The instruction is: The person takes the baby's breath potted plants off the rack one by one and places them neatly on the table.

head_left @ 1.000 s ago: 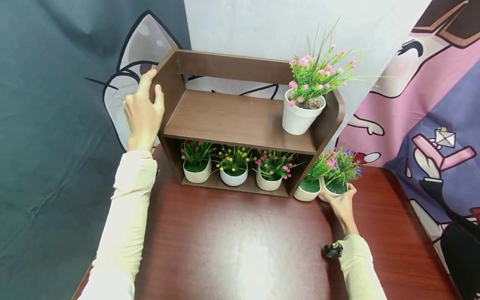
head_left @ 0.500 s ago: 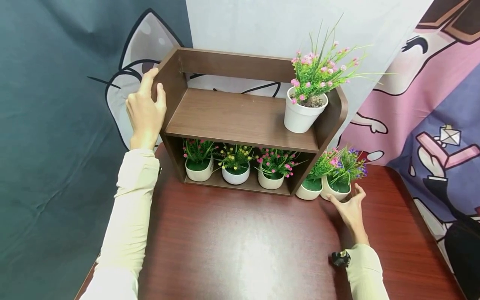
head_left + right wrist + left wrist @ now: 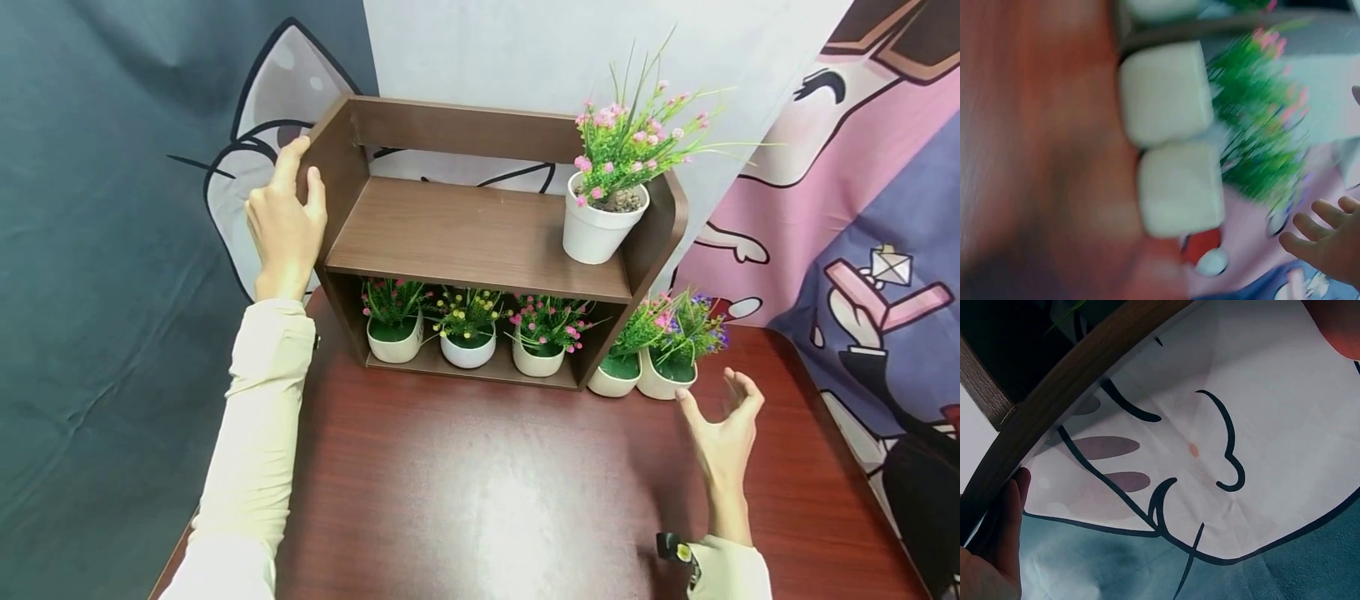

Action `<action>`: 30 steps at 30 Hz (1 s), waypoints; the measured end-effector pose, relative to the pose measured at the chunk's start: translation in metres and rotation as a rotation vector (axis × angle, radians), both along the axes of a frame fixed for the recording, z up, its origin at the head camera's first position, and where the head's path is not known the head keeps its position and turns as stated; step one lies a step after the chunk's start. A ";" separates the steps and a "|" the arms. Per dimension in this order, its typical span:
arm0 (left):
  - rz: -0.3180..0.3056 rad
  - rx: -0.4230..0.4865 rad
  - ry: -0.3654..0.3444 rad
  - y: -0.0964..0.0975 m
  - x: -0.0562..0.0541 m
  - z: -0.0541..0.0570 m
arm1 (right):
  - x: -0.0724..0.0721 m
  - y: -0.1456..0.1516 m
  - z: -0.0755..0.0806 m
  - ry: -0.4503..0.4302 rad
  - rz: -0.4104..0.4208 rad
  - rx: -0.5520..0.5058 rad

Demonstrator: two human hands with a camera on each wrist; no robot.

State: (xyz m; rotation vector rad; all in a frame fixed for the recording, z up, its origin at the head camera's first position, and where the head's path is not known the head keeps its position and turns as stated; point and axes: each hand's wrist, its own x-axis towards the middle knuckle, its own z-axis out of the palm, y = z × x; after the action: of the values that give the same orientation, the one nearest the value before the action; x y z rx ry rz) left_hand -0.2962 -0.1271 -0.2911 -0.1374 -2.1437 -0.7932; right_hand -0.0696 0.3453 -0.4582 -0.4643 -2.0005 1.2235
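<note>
My left hand [image 3: 287, 221] touches the outer side of the brown wooden shelf [image 3: 442, 225] at its left panel, fingers extended toward the top edge. The left wrist view shows its fingers [image 3: 1011, 525] against the panel's edge [image 3: 1088, 378]. With fingers spread and holding nothing, my right hand [image 3: 723, 437] is just in front and to the right of a potted plant with purple flowers [image 3: 669, 382]. That cream pot stands upright on the table, beside another potted plant with pink flowers [image 3: 615, 382]. Both pots appear blurred in the right wrist view.
On the upper shelf's right end stands a tall white flowerpot [image 3: 600, 233] with pink blooms. Three small potted plants line the lower shelf, the yellow-flowered one [image 3: 468, 350] in the middle. The reddish table [image 3: 450, 475] ends at a curved right edge. Printed curtains hang behind.
My right hand has let go of the purple-flowered potted plant and drawn back toward the front right. The plant stays next to the pink one. My left hand keeps its place on the shelf.
</note>
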 end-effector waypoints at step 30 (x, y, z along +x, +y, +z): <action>0.005 0.015 0.012 0.006 0.009 0.007 | -0.024 -0.139 0.126 0.288 0.374 0.045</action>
State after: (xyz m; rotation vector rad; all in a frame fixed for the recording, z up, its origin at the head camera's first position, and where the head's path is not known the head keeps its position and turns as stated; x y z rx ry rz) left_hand -0.2874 -0.1207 -0.2841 -0.1282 -2.1252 -0.8037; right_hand -0.0933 0.2062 -0.3323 0.1140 -1.9086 1.3743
